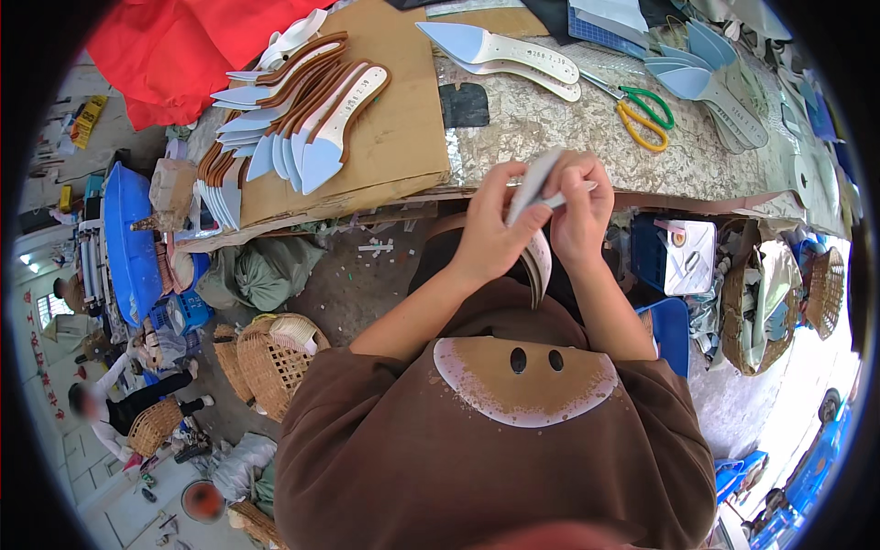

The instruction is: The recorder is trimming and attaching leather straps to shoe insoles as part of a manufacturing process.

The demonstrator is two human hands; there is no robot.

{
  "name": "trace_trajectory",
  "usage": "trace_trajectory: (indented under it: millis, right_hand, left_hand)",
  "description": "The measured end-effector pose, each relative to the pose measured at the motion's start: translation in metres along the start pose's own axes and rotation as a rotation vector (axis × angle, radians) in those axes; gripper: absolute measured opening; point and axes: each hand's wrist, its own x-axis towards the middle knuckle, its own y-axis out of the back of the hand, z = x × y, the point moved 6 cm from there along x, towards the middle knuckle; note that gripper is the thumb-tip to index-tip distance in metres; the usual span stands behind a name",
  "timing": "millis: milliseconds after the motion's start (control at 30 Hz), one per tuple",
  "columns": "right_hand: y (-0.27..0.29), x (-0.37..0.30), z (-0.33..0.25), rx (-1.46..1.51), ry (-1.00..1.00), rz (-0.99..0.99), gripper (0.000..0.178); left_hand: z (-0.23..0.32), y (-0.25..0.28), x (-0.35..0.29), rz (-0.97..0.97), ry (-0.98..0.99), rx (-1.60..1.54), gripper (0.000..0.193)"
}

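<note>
Both my hands are raised in front of the table's near edge. Between them is a curved white strap-like piece (541, 261), apparently layered, with its lower end hanging toward my shirt. My left hand (490, 229) grips it from the left, with the thumb across it. My right hand (582, 215) is closed, the fingertips pinching the small pale end that sticks out to the right. On the table beyond lies a pair of similar curved white pieces (527, 66) with pale blue pointed ends. Green-and-yellow-handled scissors (646, 119) lie to their right.
At left, brown-edged curved pieces (344, 115) are stacked on a cardboard sheet (403, 147). More blue-tipped pieces (724, 101) lie at right, and a red cloth (174, 50) at far left. Wicker baskets (280, 367) and a blue tub (128, 243) stand off to the left; a person (119, 408) is beyond.
</note>
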Motion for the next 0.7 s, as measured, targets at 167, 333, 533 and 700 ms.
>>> trace_trajectory:
  millis: [167, 333, 533, 700]
  right_hand:
    - [0.002, 0.005, 0.001, 0.049, -0.113, 0.19, 0.059]
    - [0.017, 0.023, -0.02, 0.726, -0.232, 0.162, 0.06]
    - [0.126, 0.08, -0.092, 0.404, 0.109, 0.325, 0.049]
    - [0.064, 0.196, -0.122, 0.119, 0.539, -0.129, 0.035]
  left_hand:
    - [0.004, -0.02, 0.001, -0.113, -0.055, -0.023, 0.054]
    - [0.006, -0.01, 0.003, -0.175, -0.021, -0.279, 0.04]
    - [0.003, 0.09, 0.0, 0.452, -0.141, -0.108, 0.042]
    - [0.013, 0.072, 0.029, 0.466, -0.363, 0.165, 0.041]
